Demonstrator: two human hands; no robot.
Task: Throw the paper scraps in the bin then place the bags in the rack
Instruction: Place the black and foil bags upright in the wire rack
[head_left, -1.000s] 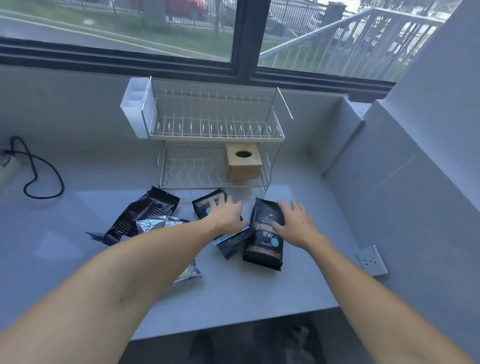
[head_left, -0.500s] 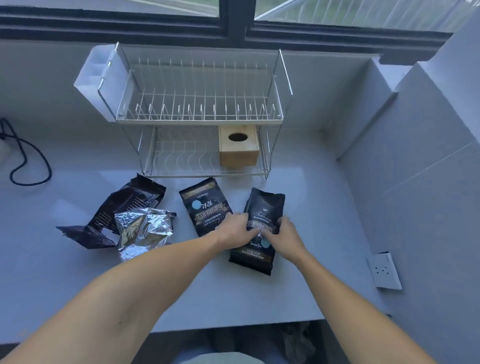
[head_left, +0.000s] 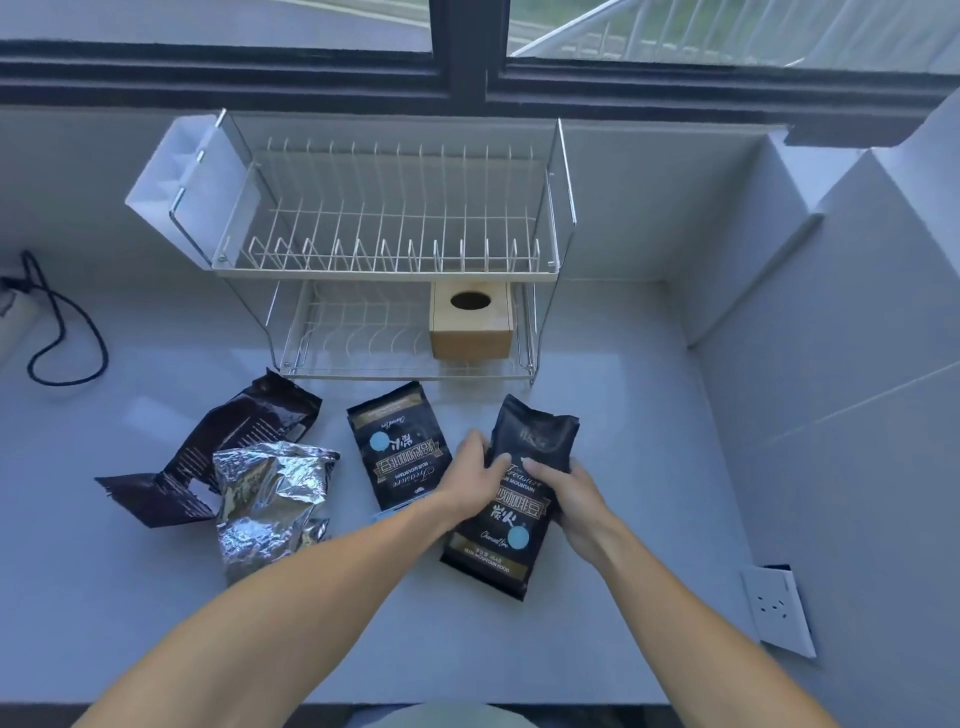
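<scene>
left hand + right hand: both grip right coffee bag at mid-body | bag on desk, long axis toward rack | rack straight ahead, 2 tiers | second bag flat just left

A pale grey bench fills a corner under a dark-framed window that gives daylight. Grey tiled walls stand behind and at the right, where a white socket sits. A black cable loops at the left.
</scene>
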